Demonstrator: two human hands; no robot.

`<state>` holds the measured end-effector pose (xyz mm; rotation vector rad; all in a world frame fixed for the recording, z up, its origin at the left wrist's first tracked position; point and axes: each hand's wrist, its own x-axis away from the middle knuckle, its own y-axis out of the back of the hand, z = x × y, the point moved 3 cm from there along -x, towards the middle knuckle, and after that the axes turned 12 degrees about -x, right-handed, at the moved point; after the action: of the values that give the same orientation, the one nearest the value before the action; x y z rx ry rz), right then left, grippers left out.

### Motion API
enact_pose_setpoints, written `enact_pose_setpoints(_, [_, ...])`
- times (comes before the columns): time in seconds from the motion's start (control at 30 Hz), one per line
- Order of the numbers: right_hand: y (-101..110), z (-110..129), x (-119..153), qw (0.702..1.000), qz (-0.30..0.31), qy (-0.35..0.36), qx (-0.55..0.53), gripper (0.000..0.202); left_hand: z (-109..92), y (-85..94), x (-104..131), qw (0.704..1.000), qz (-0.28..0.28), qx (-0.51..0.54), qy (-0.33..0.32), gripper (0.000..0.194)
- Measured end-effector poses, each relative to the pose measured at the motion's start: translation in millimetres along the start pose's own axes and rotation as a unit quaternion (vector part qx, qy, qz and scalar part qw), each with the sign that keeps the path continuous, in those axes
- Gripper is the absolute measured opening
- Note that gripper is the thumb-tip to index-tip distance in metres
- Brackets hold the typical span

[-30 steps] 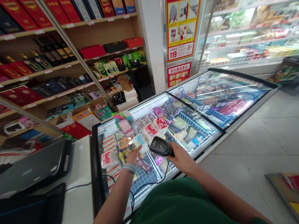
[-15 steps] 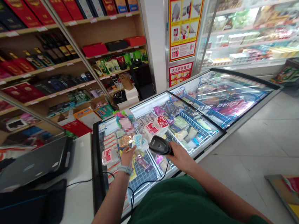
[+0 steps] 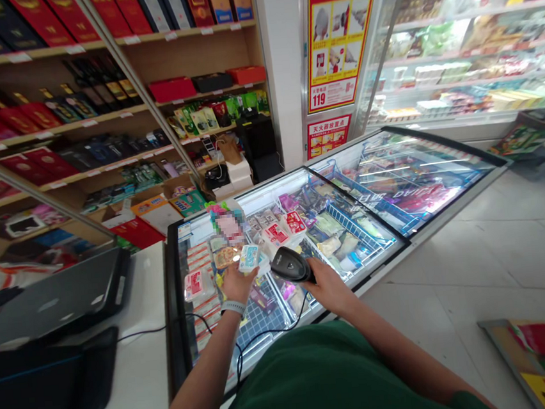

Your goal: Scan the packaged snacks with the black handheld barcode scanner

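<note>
In my right hand (image 3: 327, 284) is a black handheld barcode scanner (image 3: 290, 265), its head pointing left over the freezer. Its cord loops down to the left across the glass. My left hand (image 3: 238, 283), with a pale watch strap at the wrist, grips a clear plastic food box (image 3: 249, 257) with a blue and white label. The thumb presses on the near edge of that box; the other fingers are partly hidden. Two red-labelled boxes, one (image 3: 274, 234) beside the other (image 3: 294, 222), stand just beyond the scanner. Another red-labelled box (image 3: 195, 284) lies left of my left hand.
Beneath my hands is a glass-topped chest freezer (image 3: 364, 280) with packets in wire baskets. A laptop (image 3: 64, 295) sits on a white counter (image 3: 145, 352) at left. Shelves of boxes and bottles (image 3: 70, 102) stand behind. A blurred, pixelated packet (image 3: 229, 225) lies on the glass.
My left hand has moved slightly right and closed on the edge of the blue-labelled box, which has turned a little. The scanner in my right hand has barely moved.
</note>
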<state>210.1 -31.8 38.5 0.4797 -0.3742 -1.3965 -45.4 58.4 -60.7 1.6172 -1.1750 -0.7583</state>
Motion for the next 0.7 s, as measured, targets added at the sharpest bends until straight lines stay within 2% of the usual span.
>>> enact_pose_setpoints(0.27, [0.2, 4.2, -1.2, 1.000, 0.004, -0.004, 0.004, 0.016, 12.0, 17.5, 6.9, 0.994, -0.065, -0.068, -0.051, 0.062])
enact_pose_setpoints(0.47, [-0.9, 5.8, -2.0, 1.000, 0.016, -0.003, 0.008, 0.017, 25.4, 35.1, 16.6, 0.977, -0.145, -0.122, -0.100, 0.059])
enact_pose_setpoints(0.7, [-5.3, 15.9, -3.5, 0.999, 0.022, 0.011, 0.023, 0.015, 27.4, 58.6, 27.7, 0.963, -0.199, -0.119, -0.136, 0.058])
